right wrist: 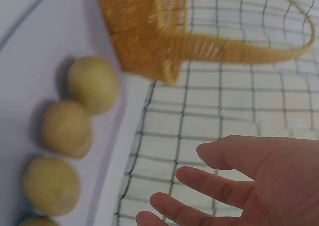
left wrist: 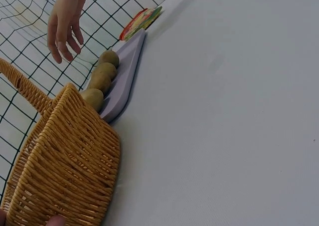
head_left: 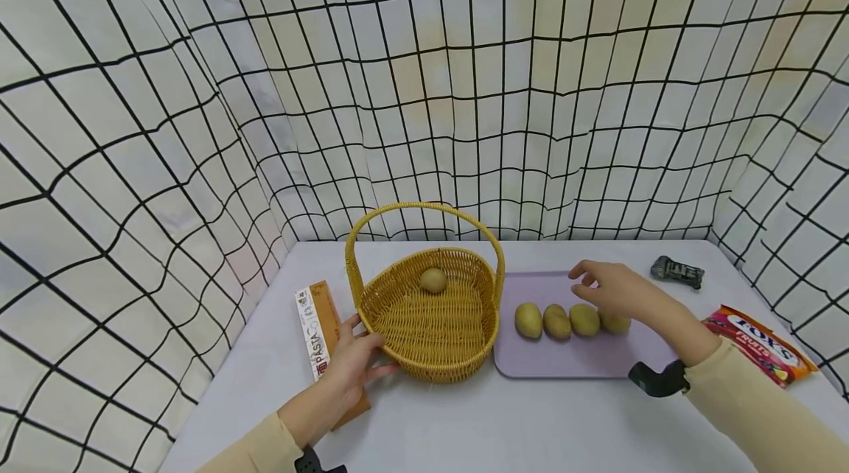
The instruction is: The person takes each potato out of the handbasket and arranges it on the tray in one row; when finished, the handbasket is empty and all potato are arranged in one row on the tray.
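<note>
A wicker basket [head_left: 438, 366] with a tall arched handle stands on the table, and one potato [head_left: 433, 281] lies inside it near the back. My left hand [head_left: 348, 362] holds the basket's left side at the rim; its fingertips show only at the bottom edge of the left wrist view. Several potatoes [head_left: 557, 322] lie in a row on a lilac tray [head_left: 564, 364] to the basket's right. Above the right end of that row hovers my right hand [head_left: 613, 289], fingers loosely spread and holding nothing. The rightmost potato is partly hidden by the right arm in the head view.
A pasta box [head_left: 318, 311] lies left of the basket, partly under my left hand. On the right are a Fox's fruit sweets bag [head_left: 759, 344] and a small dark packet [head_left: 677, 272]. Black netting over white cloth [head_left: 464, 127] encloses the table's back and sides.
</note>
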`<state>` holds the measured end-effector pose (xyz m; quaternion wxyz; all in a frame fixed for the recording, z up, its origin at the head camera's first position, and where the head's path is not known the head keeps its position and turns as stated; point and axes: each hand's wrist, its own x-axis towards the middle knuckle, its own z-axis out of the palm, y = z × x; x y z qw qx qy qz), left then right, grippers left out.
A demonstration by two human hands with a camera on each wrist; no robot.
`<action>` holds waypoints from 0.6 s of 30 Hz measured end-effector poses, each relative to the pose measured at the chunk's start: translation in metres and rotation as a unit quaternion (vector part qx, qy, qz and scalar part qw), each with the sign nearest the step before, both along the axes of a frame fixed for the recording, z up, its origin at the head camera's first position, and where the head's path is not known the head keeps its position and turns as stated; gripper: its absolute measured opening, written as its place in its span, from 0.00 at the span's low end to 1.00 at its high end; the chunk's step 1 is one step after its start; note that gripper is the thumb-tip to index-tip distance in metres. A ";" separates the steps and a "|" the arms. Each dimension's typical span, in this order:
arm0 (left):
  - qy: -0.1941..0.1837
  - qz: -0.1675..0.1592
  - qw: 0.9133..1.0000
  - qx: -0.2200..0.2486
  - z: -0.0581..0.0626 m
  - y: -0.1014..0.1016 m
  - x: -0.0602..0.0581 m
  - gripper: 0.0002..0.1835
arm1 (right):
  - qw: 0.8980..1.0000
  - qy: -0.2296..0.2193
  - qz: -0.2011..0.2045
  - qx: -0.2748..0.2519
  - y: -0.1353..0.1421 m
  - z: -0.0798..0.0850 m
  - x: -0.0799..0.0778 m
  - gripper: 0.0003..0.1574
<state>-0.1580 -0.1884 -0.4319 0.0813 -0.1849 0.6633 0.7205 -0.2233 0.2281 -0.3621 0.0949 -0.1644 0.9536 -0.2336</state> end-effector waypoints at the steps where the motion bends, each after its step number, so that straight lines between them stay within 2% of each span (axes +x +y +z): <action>1: 0.000 -0.001 1.000 0.000 0.000 0.000 0.000 0.43 | 1.000 0.005 0.004 -0.005 -0.005 0.003 0.003 0.22; 9: 0.001 -0.006 1.000 0.000 0.002 0.000 0.001 0.43 | 0.999 0.030 0.038 -0.018 -0.038 0.029 0.024 0.21; 13: 0.000 -0.004 1.000 0.002 0.002 0.000 0.001 0.43 | 0.997 0.031 0.064 -0.037 -0.054 0.039 0.035 0.20; 15: 0.001 -0.004 1.000 0.003 0.002 0.000 0.001 0.43 | 0.997 0.015 0.064 -0.040 -0.063 0.043 0.040 0.21; 18: 0.002 -0.004 1.000 0.003 0.002 0.000 0.001 0.43 | 0.997 0.015 0.071 -0.038 -0.074 0.047 0.044 0.20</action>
